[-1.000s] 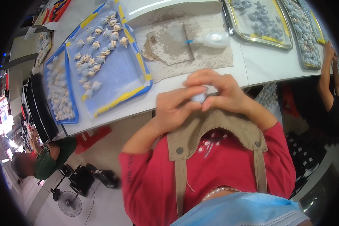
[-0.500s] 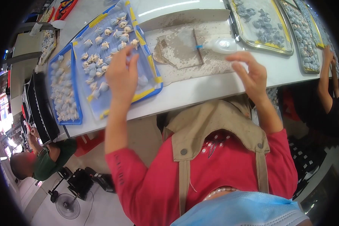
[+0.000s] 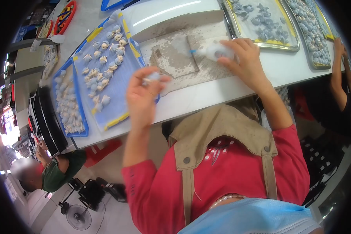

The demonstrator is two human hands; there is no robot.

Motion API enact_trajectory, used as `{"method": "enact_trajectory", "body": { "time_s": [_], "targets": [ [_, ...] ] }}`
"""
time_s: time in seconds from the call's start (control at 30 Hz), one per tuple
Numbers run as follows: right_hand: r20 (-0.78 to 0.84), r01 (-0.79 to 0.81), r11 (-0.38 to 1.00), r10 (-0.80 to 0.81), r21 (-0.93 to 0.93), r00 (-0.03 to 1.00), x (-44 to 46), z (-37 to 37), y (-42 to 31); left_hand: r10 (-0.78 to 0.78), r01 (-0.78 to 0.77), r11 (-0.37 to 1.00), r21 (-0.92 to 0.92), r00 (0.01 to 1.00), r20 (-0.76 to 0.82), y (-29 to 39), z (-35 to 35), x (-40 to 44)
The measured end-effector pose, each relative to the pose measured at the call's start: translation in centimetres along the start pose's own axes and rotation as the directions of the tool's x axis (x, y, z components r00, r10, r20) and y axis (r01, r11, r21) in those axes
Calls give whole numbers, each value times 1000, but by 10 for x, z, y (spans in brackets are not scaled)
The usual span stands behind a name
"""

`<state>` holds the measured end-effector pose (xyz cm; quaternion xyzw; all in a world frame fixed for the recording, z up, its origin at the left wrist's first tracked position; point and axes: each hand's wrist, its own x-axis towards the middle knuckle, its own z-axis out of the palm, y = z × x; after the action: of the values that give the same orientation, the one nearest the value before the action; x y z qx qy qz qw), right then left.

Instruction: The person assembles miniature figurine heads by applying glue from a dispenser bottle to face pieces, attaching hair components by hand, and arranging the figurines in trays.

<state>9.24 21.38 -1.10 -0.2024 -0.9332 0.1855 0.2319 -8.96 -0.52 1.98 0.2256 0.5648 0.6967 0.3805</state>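
Observation:
My left hand (image 3: 142, 93) is raised over the near right corner of the blue-rimmed tray (image 3: 115, 124), its fingers pinched on a small grey-blue and cream figure (image 3: 152, 77). On the stained board (image 3: 218, 72) lies a white bottle (image 3: 215, 52) with a blue tip pointing left. The fingers of my right hand (image 3: 243, 58) are curled round the bottle's right end. Several small figures (image 3: 103, 59) stand in rows and clusters on the tray's film, left of my left hand.
A narrower blue tray (image 3: 85, 123) of pale pieces is at the left. Metal trays (image 3: 296, 47) with grey-blue parts stand at the back right. A person in green (image 3: 62, 167) sits at the left; another person's arm (image 3: 338, 84) reaches in at the right.
My hands came apart from in front of my chest. The left went to the tray and came back right with a figure; the right moved up and left and took hold of the bottle.

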Motion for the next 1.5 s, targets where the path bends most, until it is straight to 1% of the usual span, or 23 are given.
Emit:
{"method": "enact_trajectory", "body": {
  "time_s": [0.03,0.1,0.13,0.17,0.2,0.23,0.33,0.43,0.53,0.63,0.73,0.8,0.83,0.93,1.03,1.13,1.33,1.5],
  "targets": [
    [2,-17,1000,17,4,1000,-3,0,-1,-42,47,989,-143,999,35,-8,15,-7],
    [-9,-41,999,41,23,999,-9,5,-2,-145,227,888,-401,964,224,-25,33,-17],
    [-14,-53,998,53,30,998,-12,5,-2,-198,309,838,-451,941,276,-31,42,-20],
    [11,-181,969,181,171,983,-14,3,-5,-247,388,777,-496,912,327,-36,50,-24],
    [54,-300,904,298,304,953,-17,-2,-11,-288,462,707,-536,880,378,-39,56,-26],
    [113,-408,808,399,424,910,-21,-7,-16,-319,494,676,-546,865,387,-41,60,-26],
    [168,-448,629,454,636,875,-35,-21,-16,-425,490,736,-466,871,245,-35,66,-22],
    [178,-361,325,476,874,861,-49,-27,-22,-403,451,738,-502,891,209,-35,67,-25],
    [209,-365,299,446,882,870,-62,-32,-23,-388,426,789,-443,904,178,-44,65,-26],
    [206,-385,436,403,814,892,-65,-40,-32,-375,385,873,-301,922,93,-42,71,-31],
    [122,-326,571,366,753,923,-61,-46,-41,-326,334,900,-281,942,78,-40,71,-35],
    [-27,-141,823,186,550,982,-54,-51,-41,-277,281,931,-231,960,51,-45,67,-37],
    [-81,-37,908,78,418,994,-50,-54,-42,-252,255,945,-205,967,40,-47,66,-38],
    [-95,-30,949,63,313,993,-42,-61,-54,-279,278,937,-213,960,22,-44,63,-40],
    [-121,40,967,-10,251,993,-35,-60,-63,-273,274,944,-182,962,32,-42,61,-42],
    [-127,88,970,-60,228,990,-31,-59,-67,-267,266,950,-166,964,17,-42,59,-43],
    [-113,91,972,-68,218,991,-27,-57,-74,-232,234,958,-164,972,31,-43,56,-44],
    [-114,78,973,-54,219,992,-27,-56,-73,-237,237,957,-168,971,20,-42,57,-44]
  ]
}}
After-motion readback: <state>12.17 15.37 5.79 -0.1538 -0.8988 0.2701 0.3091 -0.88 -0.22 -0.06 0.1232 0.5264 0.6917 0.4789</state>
